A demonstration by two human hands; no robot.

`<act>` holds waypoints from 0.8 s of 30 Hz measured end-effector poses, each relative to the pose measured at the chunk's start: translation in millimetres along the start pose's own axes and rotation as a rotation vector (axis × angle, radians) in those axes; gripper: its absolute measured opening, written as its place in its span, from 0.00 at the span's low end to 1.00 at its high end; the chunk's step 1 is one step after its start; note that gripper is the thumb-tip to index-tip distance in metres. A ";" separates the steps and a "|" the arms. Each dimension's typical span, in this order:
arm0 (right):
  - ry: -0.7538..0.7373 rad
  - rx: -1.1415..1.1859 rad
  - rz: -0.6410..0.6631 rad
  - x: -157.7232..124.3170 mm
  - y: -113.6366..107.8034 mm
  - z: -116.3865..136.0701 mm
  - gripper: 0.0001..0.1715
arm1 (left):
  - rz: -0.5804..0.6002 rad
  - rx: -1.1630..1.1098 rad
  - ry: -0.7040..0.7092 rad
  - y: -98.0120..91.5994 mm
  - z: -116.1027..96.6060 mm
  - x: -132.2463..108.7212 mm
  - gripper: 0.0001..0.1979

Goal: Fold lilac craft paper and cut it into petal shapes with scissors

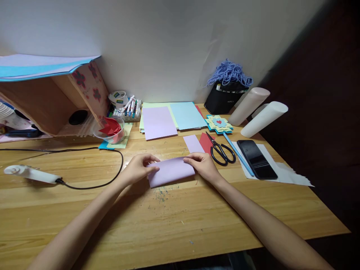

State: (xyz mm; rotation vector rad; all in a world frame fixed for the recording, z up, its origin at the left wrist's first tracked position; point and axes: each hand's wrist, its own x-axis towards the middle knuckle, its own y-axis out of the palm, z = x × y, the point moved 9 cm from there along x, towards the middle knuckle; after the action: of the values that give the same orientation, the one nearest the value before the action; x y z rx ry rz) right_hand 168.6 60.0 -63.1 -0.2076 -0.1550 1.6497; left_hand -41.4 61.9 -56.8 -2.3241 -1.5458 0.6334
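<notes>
Lilac sheet [172,173]: is sitting at the clock's centre, just above the wooden table [168,228] or touching it; it appears doubled over, though the angle is leaving the inner layer hard to read.
Left hand [139,168]: is pinching the sheet's end at nine o'clock, thumb on the near face, fingers curling behind the far edge.
Right hand [201,165]: is pinching the far edge near two o'clock, thumb on top.
Grip: both hands are holding this one sheet, thumb and fingers closing narrowly on it.
Fold care: matching the corners at both ends before pressing is probably the surest way; light, level pinches are sparing the paper stray creases, and smoothing from the middle outward is likely giving the straightest line.
Scissors [217,144]: are lying at two o'clock, points away from the person, beside red paper [206,141] and a lilac strip [193,143].
Phone [256,159]: is resting near three o'clock, a blue stick [238,154] lying alongside.
White device [42,175]: is lying at nine o'clock, well apart.
Plastic bowl [114,139]: is holding red folded paper [110,126] at ten o'clock.
Paper stack: flat lilac paper [159,123] and pale blue paper [187,115] are topping it around twelve.
Black holder [219,100]: is standing at one o'clock, farther back, blue yarn [229,73] spilling over it.
</notes>
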 end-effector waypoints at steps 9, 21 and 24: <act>0.000 0.050 0.088 -1.5 3.1 9.6 0.14 | 0.208 0.510 0.255 43.6 -78.1 27.0 0.18; 0.164 0.434 0.012 -9.1 10.8 -2.4 0.23 | -0.272 0.571 0.208 37.3 -80.6 19.5 0.17; 0.149 0.395 0.002 -10.2 10.8 -1.5 0.22 | -0.291 0.520 0.210 41.2 -77.3 19.1 0.16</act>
State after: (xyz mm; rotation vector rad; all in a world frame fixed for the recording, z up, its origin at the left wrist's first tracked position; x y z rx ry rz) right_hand 159.3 48.9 -66.6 -0.0285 0.2828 1.6244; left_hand 36.6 64.2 -12.7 -1.6882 -1.3832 0.6051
